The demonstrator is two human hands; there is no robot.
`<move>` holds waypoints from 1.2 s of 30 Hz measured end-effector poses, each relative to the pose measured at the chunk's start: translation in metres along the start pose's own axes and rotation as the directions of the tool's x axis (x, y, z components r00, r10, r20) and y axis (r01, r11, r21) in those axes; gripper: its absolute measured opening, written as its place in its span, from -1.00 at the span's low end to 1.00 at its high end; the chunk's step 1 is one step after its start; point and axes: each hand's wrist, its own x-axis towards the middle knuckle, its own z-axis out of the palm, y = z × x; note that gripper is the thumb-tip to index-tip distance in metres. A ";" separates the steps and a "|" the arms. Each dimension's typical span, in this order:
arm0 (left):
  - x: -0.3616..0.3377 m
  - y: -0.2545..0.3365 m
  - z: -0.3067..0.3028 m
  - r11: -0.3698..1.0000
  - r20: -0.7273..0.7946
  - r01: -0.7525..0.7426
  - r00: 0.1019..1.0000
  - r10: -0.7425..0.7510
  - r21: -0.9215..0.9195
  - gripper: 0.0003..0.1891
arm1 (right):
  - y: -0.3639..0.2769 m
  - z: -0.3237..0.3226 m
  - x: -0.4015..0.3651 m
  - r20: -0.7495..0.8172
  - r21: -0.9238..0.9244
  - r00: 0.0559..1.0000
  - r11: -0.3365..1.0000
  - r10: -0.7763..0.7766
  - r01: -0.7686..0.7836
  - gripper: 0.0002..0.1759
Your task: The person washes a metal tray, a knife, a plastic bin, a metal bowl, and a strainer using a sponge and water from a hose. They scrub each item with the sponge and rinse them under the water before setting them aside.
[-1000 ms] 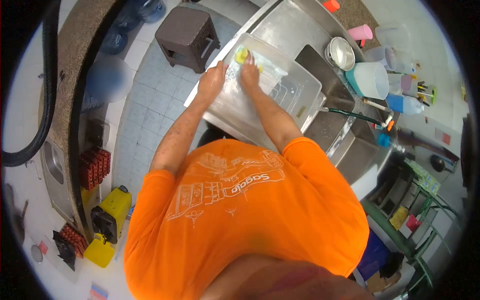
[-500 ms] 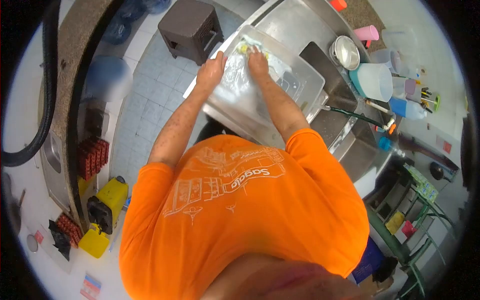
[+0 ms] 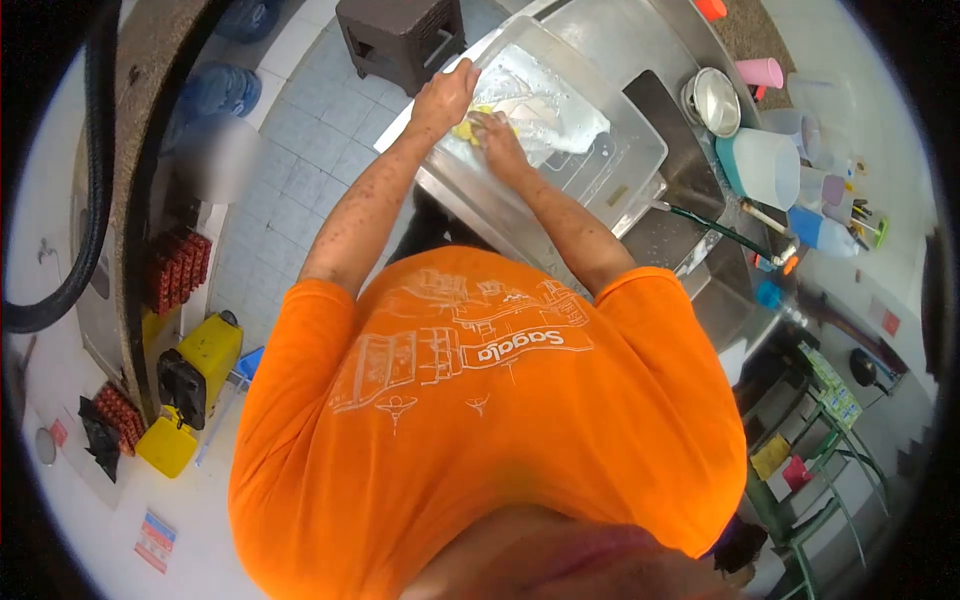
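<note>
A large clear plastic tub [image 3: 590, 85] lies on the steel counter beside the sink, with white suds [image 3: 540, 105] spread over its inside. My left hand [image 3: 446, 96] is closed around the tub's near left rim. Inside the tub, my right hand [image 3: 497, 142] presses a yellow sponge [image 3: 466, 129] against the soapy surface, close to the left hand. Part of the sponge is hidden under the fingers.
To the right are the steel sink basins [image 3: 650, 100] and a tap with a dark green hose [image 3: 715, 228]. Beyond stand a metal bowl [image 3: 714, 102], a teal-and-white container [image 3: 762, 168] and a pink cup [image 3: 760, 72]. A brown stool [image 3: 400, 40] stands on the floor at upper left.
My right hand has moved the sponge left and toward me, nearer the left hand. My left hand stays on the rim. The view has shifted slightly.
</note>
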 end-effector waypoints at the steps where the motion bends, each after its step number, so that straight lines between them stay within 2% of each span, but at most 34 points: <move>1: 0.001 0.001 0.000 1.000 -0.009 -0.010 1.000 0.010 0.012 -0.67 | -0.006 0.002 0.006 0.023 0.072 0.997 0.994 0.076 -0.077 -0.77; 5: 0.003 -0.001 0.001 0.998 -0.012 -0.009 1.000 0.009 0.060 -0.68 | -0.006 0.022 0.010 0.020 0.092 1.000 0.996 -0.018 0.016 -0.74; 7: 0.003 -0.004 0.002 0.993 -0.035 -0.030 0.999 0.034 0.117 -0.69 | -0.006 0.015 0.009 0.123 0.203 0.991 0.979 -0.059 0.033 -0.71; 8: 0.003 -0.005 0.002 0.993 -0.034 -0.028 0.999 0.032 0.114 -0.69 | -0.002 0.015 0.001 0.126 0.203 0.990 0.979 -0.058 0.031 -0.71; 10: 0.006 -0.005 -0.002 0.990 -0.015 0.012 1.000 -0.010 0.143 -0.72 | 0.019 0.011 -0.016 0.200 0.253 0.963 0.959 -0.181 0.127 -0.60; 12: 0.001 0.002 0.000 0.989 -0.037 0.003 0.999 0.002 0.146 -0.72 | 0.021 -0.016 -0.048 0.222 0.168 0.956 0.973 -0.193 0.157 -0.54; 14: 0.000 0.002 0.000 0.987 -0.053 -0.006 0.998 0.015 0.161 -0.72 | 0.035 -0.050 -0.090 0.553 0.178 0.833 0.980 -0.025 -0.089 -0.55; 15: 0.001 0.002 0.001 0.986 -0.037 0.007 0.999 -0.001 0.166 -0.73 | 0.030 -0.054 -0.094 0.550 0.180 0.835 0.979 -0.022 -0.093 -0.55; 17: 0.001 0.003 0.001 0.985 -0.021 0.012 1.000 -0.009 0.172 -0.73 | 0.026 -0.062 -0.095 0.584 0.128 0.807 0.972 0.087 -0.198 -0.62; 19: -0.001 0.008 0.000 0.980 -0.029 0.011 1.000 -0.005 0.201 -0.73 | 0.028 -0.044 -0.074 0.447 0.132 0.892 0.991 -0.070 0.012 -0.62; 21: -0.001 0.004 0.005 0.978 -0.028 0.001 1.000 0.005 0.208 -0.73 | 0.039 0.011 -0.053 0.292 0.161 0.956 0.986 -0.003 -0.046 -0.65; 23: 0.003 0.000 0.006 0.968 -0.050 -0.017 0.998 0.030 0.251 -0.73 | 0.014 0.018 -0.016 0.193 0.198 0.979 0.974 0.071 -0.110 -0.64; 24: 0.002 0.000 0.006 0.969 -0.048 -0.013 0.999 0.026 0.247 -0.73 | 0.003 0.013 -0.009 0.199 0.198 0.977 0.974 0.072 -0.112 -0.64; 26: 0.001 0.000 0.002 0.974 -0.051 -0.027 0.998 0.039 0.223 -0.74 | -0.014 0.007 -0.008 0.368 0.443 0.873 0.765 0.319 -0.467 -0.63; 27: 0.001 0.000 0.001 0.979 -0.037 -0.007 0.999 0.015 0.206 -0.74 | -0.013 0.006 -0.018 0.293 0.417 0.877 0.775 0.380 -0.475 -0.59; 29: 0.003 0.004 -0.002 0.979 -0.046 0.007 0.999 0.003 0.203 -0.74 | -0.006 -0.006 -0.051 0.325 0.306 0.804 0.749 0.497 -0.587 -0.58; 31: -0.001 0.005 0.000 0.980 -0.035 0.026 0.999 -0.019 0.198 -0.74 | -0.030 -0.073 -0.078 0.541 0.225 0.668 0.677 0.511 -0.700 -0.55; 33: 0.001 0.004 0.000 0.981 -0.054 0.028 0.998 -0.018 0.192 -0.74 | -0.047 -0.104 -0.110 0.440 0.035 0.640 0.700 0.630 -0.714 -0.57; 34: 0.000 0.004 0.000 0.982 -0.049 0.030 0.999 -0.021 0.187 -0.74 | -0.059 -0.112 -0.111 0.443 0.030 0.634 0.697 0.633 -0.716 -0.57; 36: 0.000 0.003 0.002 0.972 -0.047 -0.007 0.999 0.019 0.235 -0.76 | -0.083 -0.123 -0.102 0.265 0.340 0.673 0.586 0.691 -0.736 -0.58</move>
